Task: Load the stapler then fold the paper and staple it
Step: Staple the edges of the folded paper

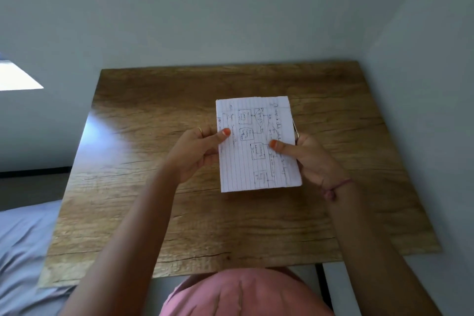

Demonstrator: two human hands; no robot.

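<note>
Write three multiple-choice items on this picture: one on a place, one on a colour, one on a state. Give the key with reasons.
1. Where is the paper?
A. held above the wooden table
B. on the floor
C. on the bed

2. What colour are the thumbnails?
A. blue
B. orange
C. unpainted

3. How is the paper held?
A. by one hand
B. by neither hand
C. by both hands

Key: 1 A, the sheet sits over the tabletop, raised in the hands. 2 B, both thumbnails are orange. 3 C, the left hand and the right hand each have a thumb-on-top grip at an edge.
</note>
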